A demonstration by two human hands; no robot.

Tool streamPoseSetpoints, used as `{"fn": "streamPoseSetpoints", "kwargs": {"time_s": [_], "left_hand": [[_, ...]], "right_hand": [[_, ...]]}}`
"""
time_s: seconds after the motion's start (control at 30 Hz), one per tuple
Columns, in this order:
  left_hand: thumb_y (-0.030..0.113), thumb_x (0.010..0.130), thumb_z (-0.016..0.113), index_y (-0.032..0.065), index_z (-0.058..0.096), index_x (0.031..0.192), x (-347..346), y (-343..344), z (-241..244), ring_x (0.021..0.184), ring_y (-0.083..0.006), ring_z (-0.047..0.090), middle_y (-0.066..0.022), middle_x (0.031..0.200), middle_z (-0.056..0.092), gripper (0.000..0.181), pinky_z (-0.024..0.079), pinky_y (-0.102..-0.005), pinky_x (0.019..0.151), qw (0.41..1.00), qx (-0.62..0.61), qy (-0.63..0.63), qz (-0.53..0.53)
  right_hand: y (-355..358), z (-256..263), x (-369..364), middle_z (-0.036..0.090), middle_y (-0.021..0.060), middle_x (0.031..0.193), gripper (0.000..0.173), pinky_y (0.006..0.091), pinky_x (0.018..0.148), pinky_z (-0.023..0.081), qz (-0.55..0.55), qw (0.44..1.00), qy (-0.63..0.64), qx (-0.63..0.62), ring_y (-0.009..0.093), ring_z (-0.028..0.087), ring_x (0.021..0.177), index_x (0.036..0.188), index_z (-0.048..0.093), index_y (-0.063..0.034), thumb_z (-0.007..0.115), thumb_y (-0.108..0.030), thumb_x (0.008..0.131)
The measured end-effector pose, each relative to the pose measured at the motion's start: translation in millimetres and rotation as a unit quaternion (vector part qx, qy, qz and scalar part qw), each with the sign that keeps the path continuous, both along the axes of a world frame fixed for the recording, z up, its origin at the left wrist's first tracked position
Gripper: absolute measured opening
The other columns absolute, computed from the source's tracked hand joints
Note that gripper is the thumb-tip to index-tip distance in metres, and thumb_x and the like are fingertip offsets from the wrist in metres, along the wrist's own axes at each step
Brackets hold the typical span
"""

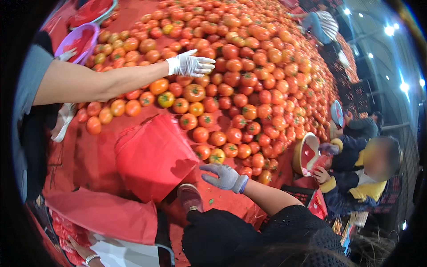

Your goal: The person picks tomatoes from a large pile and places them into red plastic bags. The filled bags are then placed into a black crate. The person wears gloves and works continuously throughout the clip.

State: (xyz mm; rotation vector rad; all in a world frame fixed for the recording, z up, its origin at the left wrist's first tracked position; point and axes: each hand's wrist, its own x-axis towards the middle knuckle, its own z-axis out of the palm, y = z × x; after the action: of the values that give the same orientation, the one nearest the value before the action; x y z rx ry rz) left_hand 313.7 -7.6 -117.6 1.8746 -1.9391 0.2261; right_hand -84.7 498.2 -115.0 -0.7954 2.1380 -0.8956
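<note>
My right hand, in a grey knit glove, hovers with its fingers apart and nothing in them, near the lower edge of a big heap of tomatoes. Left of it lies a stack of red sheets on the red ground cover. My left hand, bare with a silver bangle at the wrist, touches a bunch of red plastic bags at the bottom left; whether it grips one is unclear. A red cloth lies beside those bags. A shoe is between the stack and my right hand.
A co-worker's white-gloved hand reaches over the tomatoes from the left, near a purple basin. At right, another co-worker handles red plastic by a yellowish basin. A black crate stands below it. More people and a blue basin are farther off.
</note>
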Motion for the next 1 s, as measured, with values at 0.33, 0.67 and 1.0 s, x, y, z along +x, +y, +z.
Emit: {"fn": "streamPoseSetpoints", "kwargs": {"time_s": [0.33, 0.67, 1.0], "left_hand": [[0.016, 0.087, 0.066, 0.0042, 0.017, 0.151, 34, -34, -4, 0.121, -0.0466, 0.051, -0.0267, 0.145, 0.040, 0.082, 0.046, -0.0505, 0.101, 0.991, 0.107, -0.082, -0.017], [0.022, 0.087, 0.067, 0.0050, 0.027, 0.150, 0, -29, 119, 0.132, -0.0407, 0.043, -0.0265, 0.145, 0.040, 0.076, 0.036, -0.0463, 0.110, 0.951, 0.198, -0.161, -0.174], [0.004, 0.083, 0.062, -0.0014, 0.059, 0.118, -156, 148, 127, 0.118, -0.0339, 0.051, -0.0206, 0.126, 0.053, 0.036, 0.039, -0.0448, 0.103, 0.875, 0.040, 0.030, -0.481]], "right_hand": [[157, -2, -180, 0.054, 0.0194, 0.127, 0.052, 0.0461, 0.095, 0.046, -0.264, 0.785, 0.519, 0.210, 0.038, 0.054, 0.113, 0.128, 0.055, -0.0094, 0.070, -0.026, 0.081], [136, 16, -182, 0.063, 0.0191, 0.118, 0.053, 0.0380, 0.063, 0.059, -0.466, 0.717, -0.377, -0.357, 0.032, 0.068, 0.090, 0.127, 0.052, -0.0069, 0.063, -0.044, 0.090], [-136, -64, -9, 0.047, 0.0223, 0.130, 0.050, 0.0498, 0.097, 0.046, 0.031, 0.931, 0.309, -0.190, 0.046, 0.049, 0.116, 0.115, 0.063, -0.0166, 0.081, -0.019, 0.069]]}}
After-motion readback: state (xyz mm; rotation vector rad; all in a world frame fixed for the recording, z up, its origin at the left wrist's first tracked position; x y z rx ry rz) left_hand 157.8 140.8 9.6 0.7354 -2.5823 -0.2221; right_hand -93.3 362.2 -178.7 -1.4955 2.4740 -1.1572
